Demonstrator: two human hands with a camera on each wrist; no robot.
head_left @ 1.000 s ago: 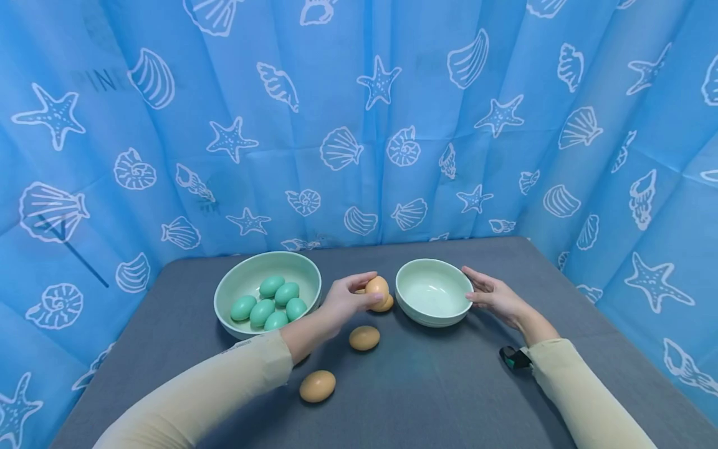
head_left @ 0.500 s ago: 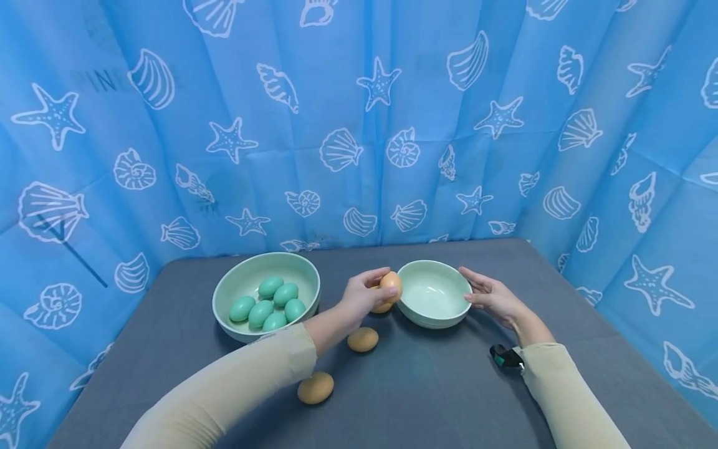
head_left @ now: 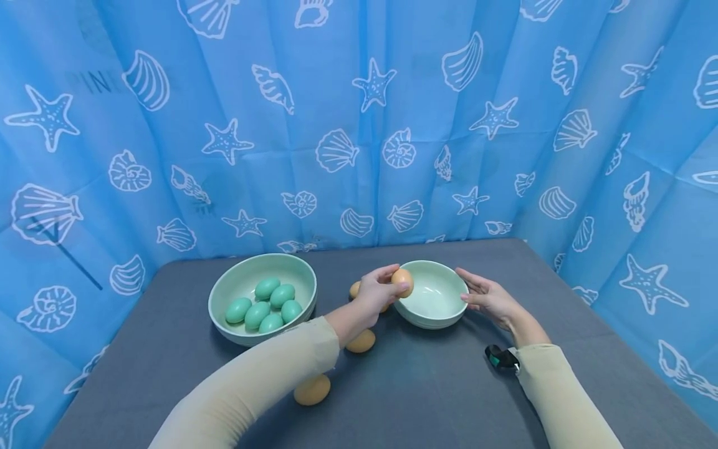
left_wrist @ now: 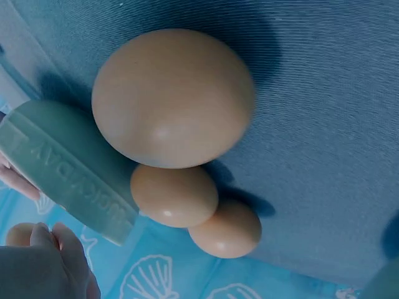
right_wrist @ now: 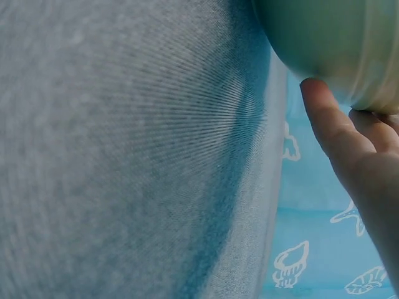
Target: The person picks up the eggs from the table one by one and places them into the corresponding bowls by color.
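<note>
My left hand [head_left: 373, 294] pinches a brown egg [head_left: 402, 283] by the left rim of the smaller pale green bowl [head_left: 430, 319], with the egg raised above the table. In the left wrist view that egg [left_wrist: 20, 234] shows only in part, beyond the fingers. My right hand [head_left: 496, 304] touches the right side of this bowl, fingers spread fairly straight. In the right wrist view its fingertips [right_wrist: 313, 88] rest on the bowl's outer wall. Inside, the bowl holds nothing. More brown eggs [head_left: 361, 341] lie on the table under and behind the left arm, some partly hidden.
A larger green bowl [head_left: 220, 277] with several green eggs [head_left: 257, 315] stands at the left. Another brown egg [head_left: 311, 390] lies nearer the front. A black strap [head_left: 501, 357] hangs by the right cuff. Behind the grey table [head_left: 437, 399] hangs a blue shell-patterned curtain [head_left: 336, 93].
My left hand has carried the brown egg to the right, from above the other brown eggs to the smaller bowl's left rim. The right hand stays at the bowl.
</note>
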